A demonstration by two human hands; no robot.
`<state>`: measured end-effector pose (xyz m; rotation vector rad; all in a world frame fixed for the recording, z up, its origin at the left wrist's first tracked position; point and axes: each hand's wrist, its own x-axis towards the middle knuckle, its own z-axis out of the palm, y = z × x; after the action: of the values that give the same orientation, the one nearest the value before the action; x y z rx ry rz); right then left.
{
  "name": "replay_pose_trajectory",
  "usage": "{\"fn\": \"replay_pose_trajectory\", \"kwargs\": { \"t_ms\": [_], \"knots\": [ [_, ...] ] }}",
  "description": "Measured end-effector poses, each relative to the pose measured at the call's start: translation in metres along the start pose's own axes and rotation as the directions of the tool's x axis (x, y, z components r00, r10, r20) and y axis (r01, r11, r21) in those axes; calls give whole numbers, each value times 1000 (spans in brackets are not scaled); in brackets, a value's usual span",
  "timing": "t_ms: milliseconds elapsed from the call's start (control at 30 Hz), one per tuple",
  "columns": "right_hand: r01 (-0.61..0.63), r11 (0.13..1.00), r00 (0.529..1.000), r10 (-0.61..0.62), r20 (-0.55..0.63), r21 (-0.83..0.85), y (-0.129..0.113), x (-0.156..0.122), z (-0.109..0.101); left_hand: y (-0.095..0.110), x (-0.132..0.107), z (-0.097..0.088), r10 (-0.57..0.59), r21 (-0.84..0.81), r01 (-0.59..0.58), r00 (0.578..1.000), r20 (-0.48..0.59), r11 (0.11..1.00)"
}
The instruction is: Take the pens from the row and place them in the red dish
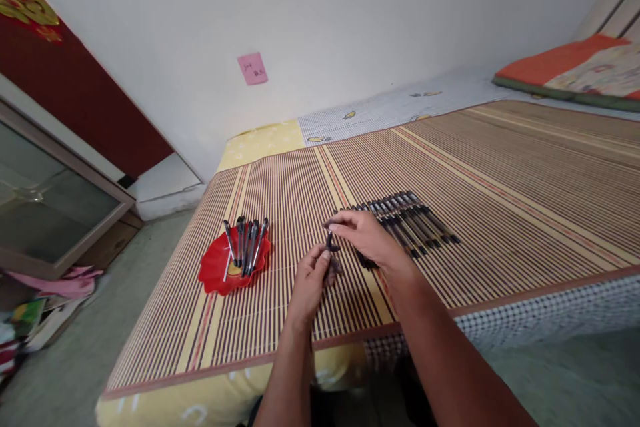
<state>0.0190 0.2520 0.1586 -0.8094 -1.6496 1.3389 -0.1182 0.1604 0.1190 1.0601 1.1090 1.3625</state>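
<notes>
My left hand [311, 275] is closed around the lower part of a dark pen [329, 240], held roughly upright over the mat. Pinched at the top end of the same pen are the fingers of my right hand [367, 235]; whether they grip a cap there is too small to tell. Just beyond and to the right of my right hand lies a row of several black pens [415, 223], side by side on the mat, partly covered by that hand. To the left stands a red scalloped dish [210, 267] with several clear-barrelled, black-capped pens [245, 243] leaning in it.
A striped bamboo mat [280, 193] covers the bed. Folded orange and floral bedding [565, 67] lies at the far right. A pink note [253, 69] is stuck to the white wall. At left are a glass-fronted cabinet [45, 193] and a pink cloth [60, 282] near the floor.
</notes>
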Motion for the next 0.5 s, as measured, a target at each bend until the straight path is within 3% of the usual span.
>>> {"fn": "replay_pose_trajectory", "kwargs": {
  "t_ms": [267, 500],
  "knots": [
    [2, 999, 999, -5, -52, -48, 3, 0, 1, -1, 1, 1, -6, 19, 6, 1000, -2, 1000],
    [-15, 998, 999, 17, 36, -67, 0, -1, -2, -1, 0, -1, -5, 12, 5, 1000, -5, 1000]
  ]
}}
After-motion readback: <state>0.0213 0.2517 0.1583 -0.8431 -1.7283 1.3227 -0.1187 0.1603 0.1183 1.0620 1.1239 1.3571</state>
